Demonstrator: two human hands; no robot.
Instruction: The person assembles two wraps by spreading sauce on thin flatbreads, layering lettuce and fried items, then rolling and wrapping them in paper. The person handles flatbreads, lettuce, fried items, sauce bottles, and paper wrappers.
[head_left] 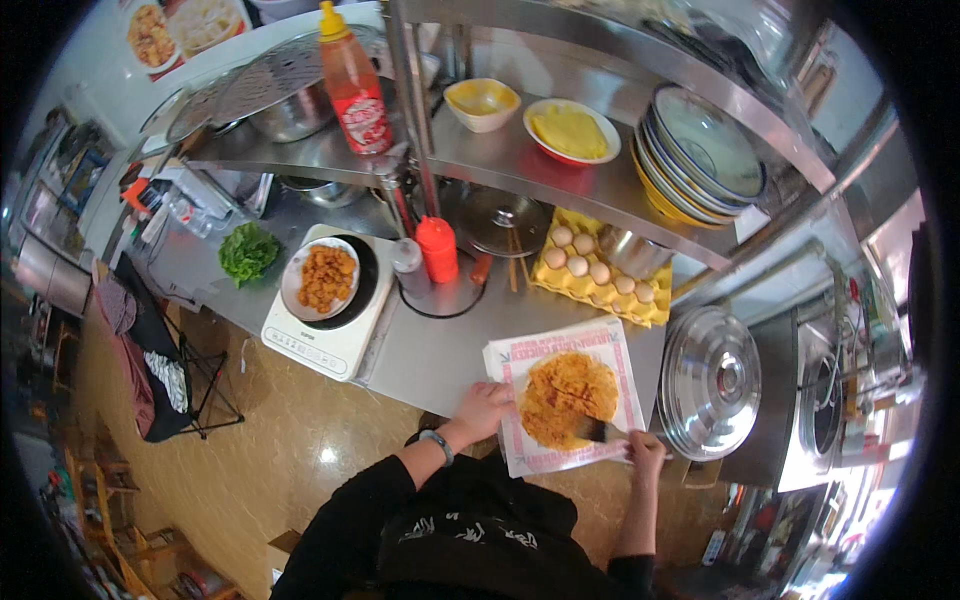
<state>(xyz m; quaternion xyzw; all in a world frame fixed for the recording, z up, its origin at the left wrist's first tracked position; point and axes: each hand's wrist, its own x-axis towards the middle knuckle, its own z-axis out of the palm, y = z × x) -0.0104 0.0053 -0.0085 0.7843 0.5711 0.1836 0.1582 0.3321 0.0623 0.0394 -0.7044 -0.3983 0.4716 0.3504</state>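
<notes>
A round flatbread (552,393) coated in reddish-orange sauce lies on printed white-and-pink paper (625,385) near the counter's front edge. In my right hand (647,452) is the handle of a brush (597,430), my fingers closed round it. The dark bristles touch the sauce on the bread's lower right part. My left hand (486,408) is closed at the left edge of the paper, beside the flatbread; its fingertips are partly hard to make out.
Left stands a white induction cooker (318,350) with a plate of browned pieces (327,278); lettuce (249,252) lies beyond it. Farther back are a red squeeze bottle (437,250) and an egg tray (551,283). Metal lids (715,385) stand at right. A shelf (480,150) overhangs the counter.
</notes>
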